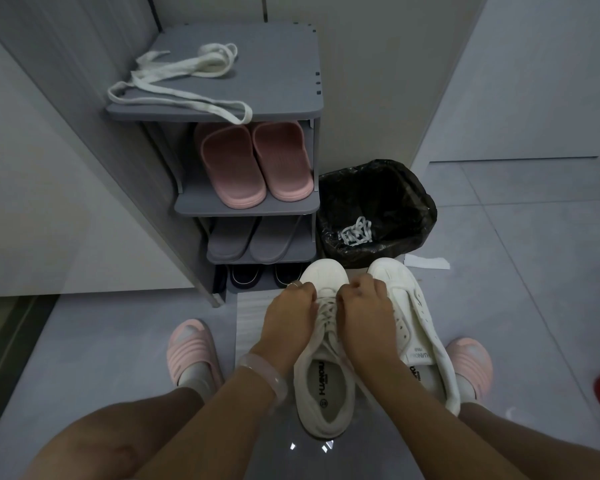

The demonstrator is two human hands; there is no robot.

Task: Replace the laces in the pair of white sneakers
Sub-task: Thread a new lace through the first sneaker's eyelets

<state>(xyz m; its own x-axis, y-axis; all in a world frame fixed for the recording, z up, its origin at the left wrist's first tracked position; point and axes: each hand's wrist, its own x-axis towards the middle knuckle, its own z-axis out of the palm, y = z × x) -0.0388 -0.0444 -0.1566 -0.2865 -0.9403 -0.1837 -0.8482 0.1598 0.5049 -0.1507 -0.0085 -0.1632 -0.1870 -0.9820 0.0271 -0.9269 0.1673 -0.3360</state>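
While both hands are curling on the lace [327, 315] | left hand [289, 315], right hand [364, 311] pinching it | insole [324, 379] reading "HUANQIU"

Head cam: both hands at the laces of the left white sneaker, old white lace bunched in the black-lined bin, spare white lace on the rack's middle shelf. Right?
Nearly. The head view shows the spare long white lace on the grey shoe rack's top shelf, not the middle; the pink rubber slippers occupy that one.
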